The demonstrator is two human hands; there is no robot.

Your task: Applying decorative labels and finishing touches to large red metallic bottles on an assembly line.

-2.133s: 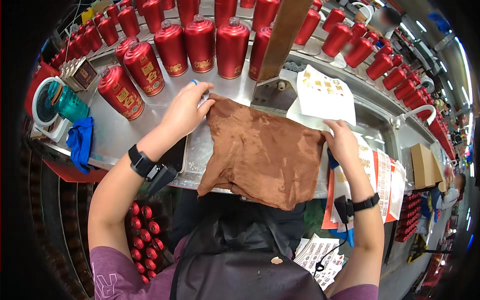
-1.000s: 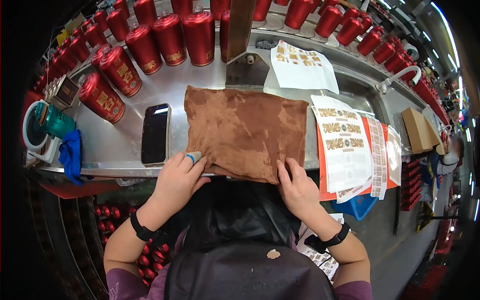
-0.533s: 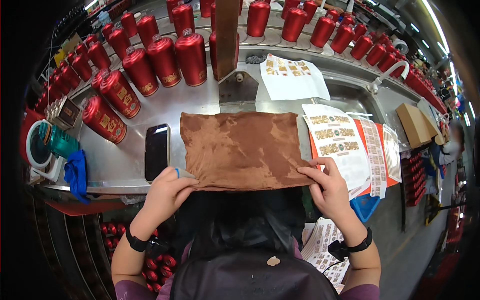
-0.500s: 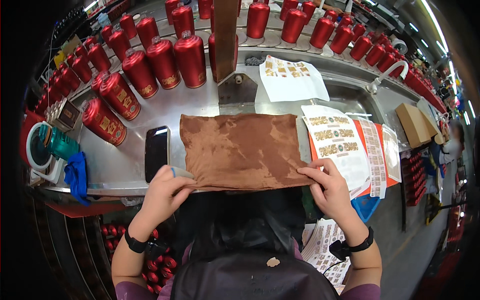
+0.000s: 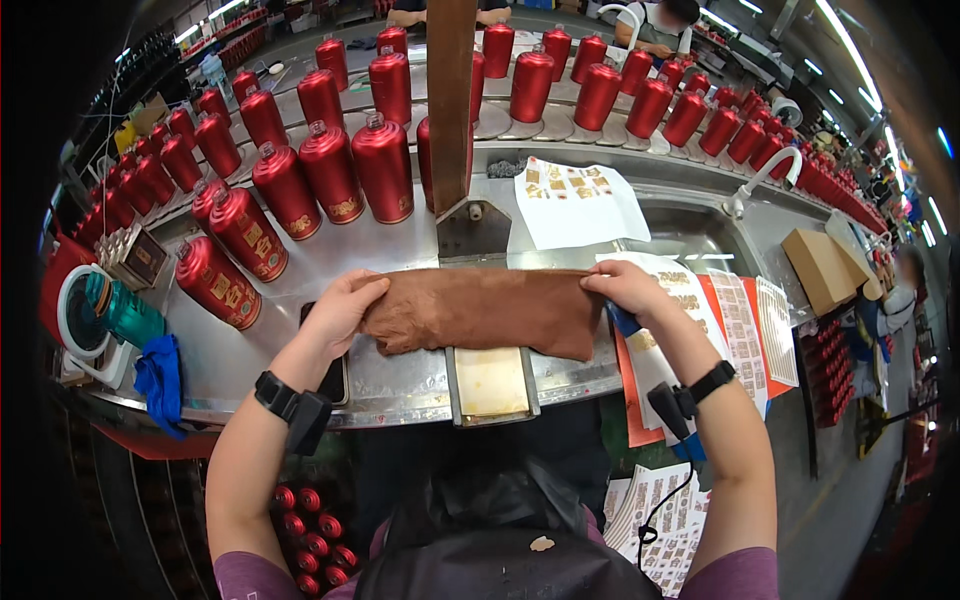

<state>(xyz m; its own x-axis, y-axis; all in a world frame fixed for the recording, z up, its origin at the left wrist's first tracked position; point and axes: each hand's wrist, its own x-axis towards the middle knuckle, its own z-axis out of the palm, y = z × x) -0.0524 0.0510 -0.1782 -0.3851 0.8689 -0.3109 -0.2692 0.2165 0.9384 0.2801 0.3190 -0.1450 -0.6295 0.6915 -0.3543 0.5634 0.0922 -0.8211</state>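
Note:
A damp brown cloth (image 5: 495, 308) stretches from side to side over the metal worktop (image 5: 400, 390). My left hand (image 5: 343, 308) is closed on its far left corner, thumb and fingers pinching the fabric. At the far right corner, my right hand (image 5: 630, 287) pinches the same cloth. The cloth looks folded or drawn back, with wrinkles at its left end. A flat cream-coloured pad (image 5: 490, 383) in a metal frame shows below its near edge; the far part is hidden. My left forearm partly covers a dark phone (image 5: 337, 383).
Red bottles (image 5: 330, 178) stand at the left and along the curved conveyor behind. A sticker sheet (image 5: 580, 203) lies beyond the cloth. More sheets (image 5: 738, 325) lie right, near a sink (image 5: 690, 230) with a white tap (image 5: 770, 175). A post (image 5: 451, 100) rises at the back.
Both hands have moved away from my body, from the cloth's near corners to its far side. The cloth has gone with them, uncovering the cream pad.

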